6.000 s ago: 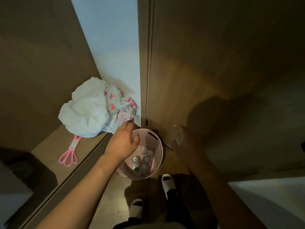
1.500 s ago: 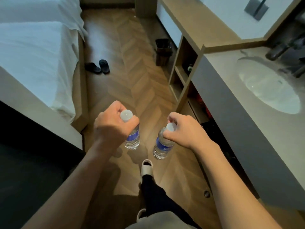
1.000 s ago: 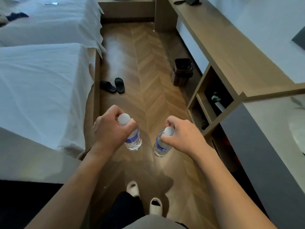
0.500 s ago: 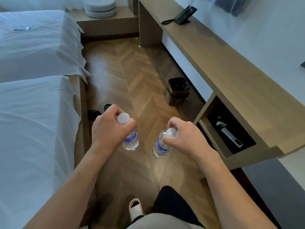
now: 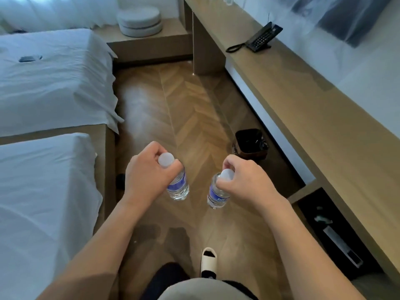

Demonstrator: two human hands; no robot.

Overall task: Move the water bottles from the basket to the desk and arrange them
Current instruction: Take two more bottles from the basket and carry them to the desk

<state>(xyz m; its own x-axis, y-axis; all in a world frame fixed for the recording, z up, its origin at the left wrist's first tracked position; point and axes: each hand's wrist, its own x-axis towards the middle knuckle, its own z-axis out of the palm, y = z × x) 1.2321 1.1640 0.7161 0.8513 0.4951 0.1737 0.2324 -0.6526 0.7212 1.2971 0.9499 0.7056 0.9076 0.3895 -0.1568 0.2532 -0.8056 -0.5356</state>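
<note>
I carry two small clear water bottles with white caps and blue labels, hanging upright over the wooden floor. My left hand point(image 5: 145, 174) grips the neck of the left bottle point(image 5: 178, 187), its cap showing between thumb and fingers. My right hand point(image 5: 246, 180) grips the right bottle point(image 5: 216, 197) around its cap. The long wooden desk point(image 5: 303, 109) runs along the wall on my right, level with and beyond my right hand. The basket is out of view.
A black telephone point(image 5: 259, 37) sits far along the desk. A dark waste bin point(image 5: 250, 141) stands on the floor beside the desk. Two white beds point(image 5: 47, 83) fill the left side. An open shelf point(image 5: 333, 232) under the desk holds small items.
I have walked forward along the aisle with both bottles held the same way. The desk, telephone and far bedside platform have come closer into view; the sink counter has dropped behind.
</note>
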